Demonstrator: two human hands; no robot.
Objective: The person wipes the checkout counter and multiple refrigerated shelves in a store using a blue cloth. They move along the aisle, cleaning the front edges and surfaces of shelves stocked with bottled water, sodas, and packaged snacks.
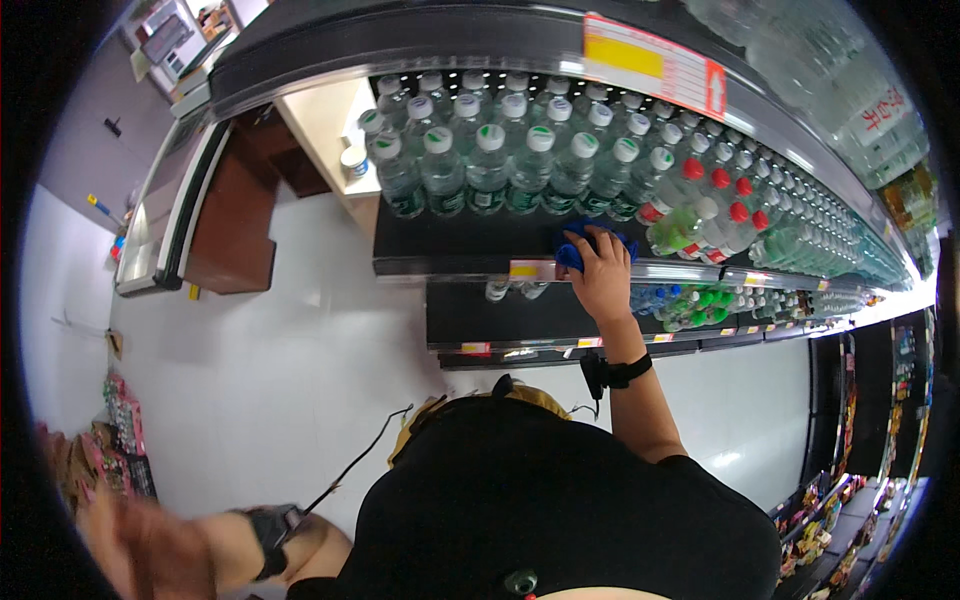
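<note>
My right hand (pixel 603 272) presses a blue cloth (pixel 575 248) onto the front of a black store shelf (pixel 450 245), on the bare strip in front of the bottles. Rows of clear water bottles with white and green caps (pixel 490 160) stand just behind the cloth. A black band sits on that wrist. My left hand (pixel 140 545) hangs low at the lower left, blurred, away from the shelf, with nothing seen in it; a black band is on its wrist too.
Red-capped and green-capped bottles (pixel 715 215) fill the shelf to the right. A lower shelf (pixel 520 320) holds more bottles. A brown checkout counter (pixel 235 215) stands at the left on the white floor. Snack racks (pixel 115 440) line the lower left and right edges.
</note>
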